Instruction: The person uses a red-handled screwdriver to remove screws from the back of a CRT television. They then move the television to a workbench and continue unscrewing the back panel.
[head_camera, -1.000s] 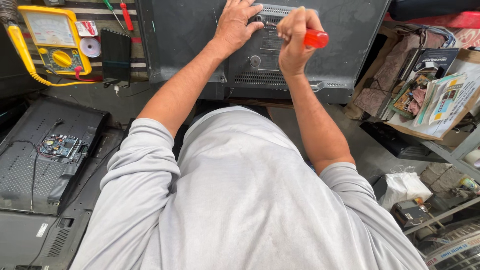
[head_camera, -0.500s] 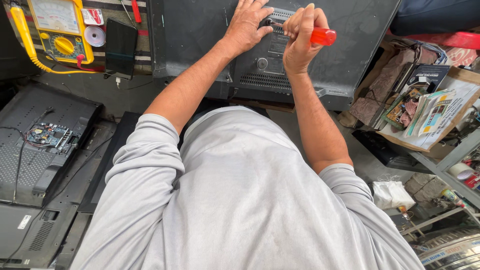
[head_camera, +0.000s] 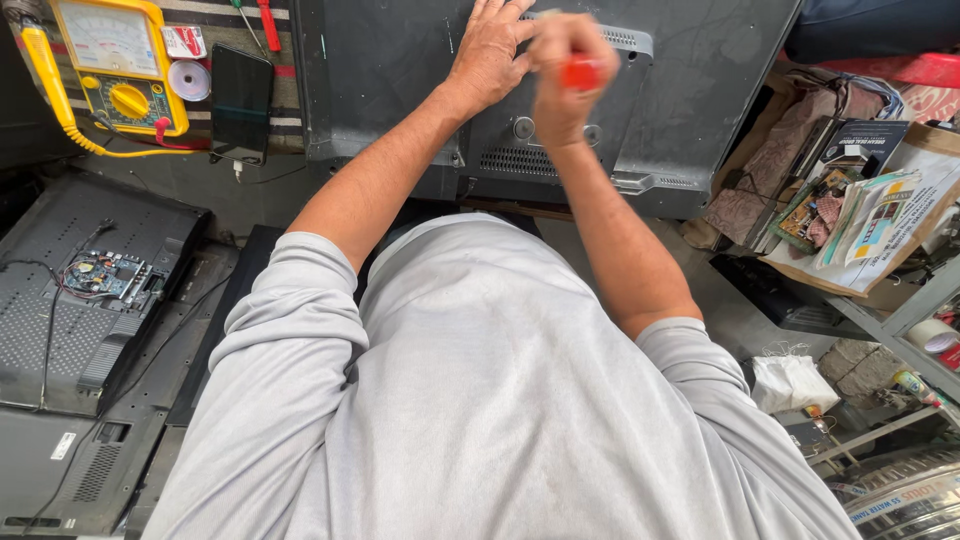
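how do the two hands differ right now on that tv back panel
The left hand lies open, fingers spread flat on the dark back panel; the right hand is closed in a fist around a red-handled screwdriver. The left looks sharp, the right blurred. Both sit over the panel's raised centre.

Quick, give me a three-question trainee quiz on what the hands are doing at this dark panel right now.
1. True or false: the right hand grips a red-handled tool.
2. What does the left hand rest on? A) yellow analogue multimeter B) dark grey plastic rear panel C) black phone
3. Fill in: the yellow analogue multimeter lies to the person's ____.

Key: 1 true. 2 B, the dark grey plastic rear panel. 3 left.
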